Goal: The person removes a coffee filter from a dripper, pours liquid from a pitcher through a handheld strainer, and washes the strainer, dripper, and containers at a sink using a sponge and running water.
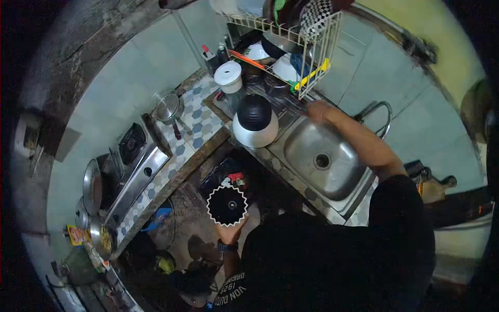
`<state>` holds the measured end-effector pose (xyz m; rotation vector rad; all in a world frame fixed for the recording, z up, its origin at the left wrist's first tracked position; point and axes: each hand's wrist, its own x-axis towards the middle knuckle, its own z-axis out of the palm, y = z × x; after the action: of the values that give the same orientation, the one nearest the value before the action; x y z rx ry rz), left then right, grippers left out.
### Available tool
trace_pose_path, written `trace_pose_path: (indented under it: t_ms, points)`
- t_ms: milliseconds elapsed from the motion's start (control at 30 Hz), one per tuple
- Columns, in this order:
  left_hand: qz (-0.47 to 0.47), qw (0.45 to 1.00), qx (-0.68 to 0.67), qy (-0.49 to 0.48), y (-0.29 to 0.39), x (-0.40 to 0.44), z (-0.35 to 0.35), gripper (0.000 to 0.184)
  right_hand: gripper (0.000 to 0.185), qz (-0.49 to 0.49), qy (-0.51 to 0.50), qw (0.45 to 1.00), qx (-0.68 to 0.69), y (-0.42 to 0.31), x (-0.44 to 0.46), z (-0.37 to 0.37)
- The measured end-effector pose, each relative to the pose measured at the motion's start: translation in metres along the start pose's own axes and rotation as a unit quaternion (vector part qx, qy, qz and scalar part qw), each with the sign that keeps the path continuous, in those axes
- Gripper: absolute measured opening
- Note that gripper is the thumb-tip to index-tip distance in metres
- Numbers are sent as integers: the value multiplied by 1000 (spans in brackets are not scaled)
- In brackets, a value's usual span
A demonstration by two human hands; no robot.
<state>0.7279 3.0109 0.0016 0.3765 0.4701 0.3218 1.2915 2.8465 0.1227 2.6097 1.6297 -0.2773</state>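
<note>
The left hand (232, 232) is low and in front of the body, its forearm pointing forward, with a dark watch-like band (227, 246) around the wrist. It holds a black round disc with a pale zigzag rim (223, 209) by the near edge; the disc's broad face is turned up to the camera, with a small pale round spot near its middle, and it hangs over the dim floor space between the two counter runs. How the fingers wrap beneath it is hidden.

The right arm stretches out forward and inward from a black short sleeve (403, 200), elbow slightly bent, crossing the far right corner of the rectangular stainless-steel sink (332, 183). The right hand (318, 111) is at the sink's far edge, just below the cream wire dish rack (329, 47). Its fingers are blurred, so I cannot tell whether they grip anything. Left of it, well apart, stands a rounded white vessel with a black ribbed top (254, 136).
</note>
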Motion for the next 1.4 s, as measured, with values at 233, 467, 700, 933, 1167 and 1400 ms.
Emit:
trace_pose_path:
  t_ms: [233,467,700,933,1167,1400]
  points:
    - [103,863,492,-46,20,6,56,52,47,157,251,947,-128,-64,-107,-223]
    - [53,774,603,-188,4,46,72,53,36,122,684,715,73,-96,-132,19]
    - [59,610,709,-349,-24,67,120,54,52,404,212,875,165,-168,-319,95]
    - [111,423,738,-513,-112,41,181,55,52,577,159,743,300,-211,-635,-48]
    - [171,294,631,-697,-324,-65,218,58,35,625,509,590,-41,-359,-941,-92]
    - [215,166,465,-843,-496,-191,259,63,24,832,440,255,-222,-493,-1126,6]
